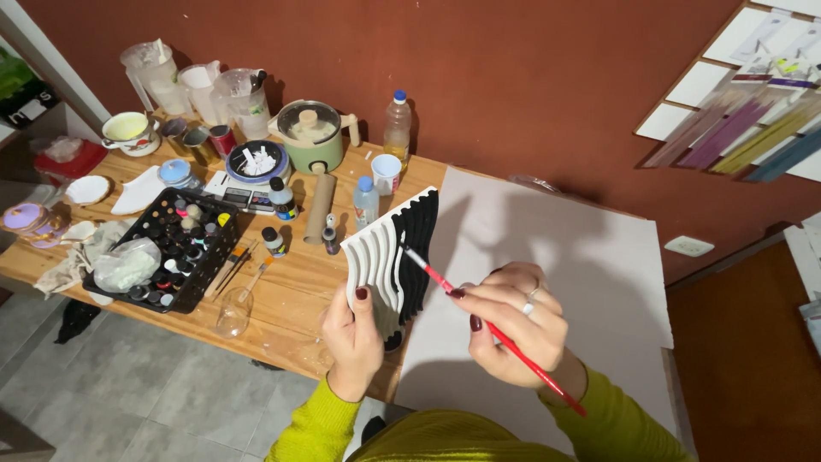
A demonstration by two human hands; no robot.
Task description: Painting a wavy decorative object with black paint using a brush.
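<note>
The left hand (352,329) holds a ribbed plaque (395,257) upright by its near left edge, thumb on the front face, its grip closed around the piece. The plaque has wavy ridges: the left part is white, the right part is black. It is held above the near edge of the tabletop (291,287), where the wood meets a grey sheet (581,257) that covers the right side.

The right hand (513,321) has its grip closed on a red brush (492,329), held like a pen, with its handle running down to the near right. The brush tip touches the plaque at the border between white and black.

On the left of the tabletop sits a black tray (184,248) full of small paint bottles, with a plastic bag (126,265) lying on its near left corner. Two more brushes (235,263) lie just right of the tray. Farther back stand a green pot (312,135) with a glass lid, a cardboard tube (321,208), a white cup (386,173), two plastic bottles (396,127) and clear measuring jugs (198,90). The wall behind is red-brown.
</note>
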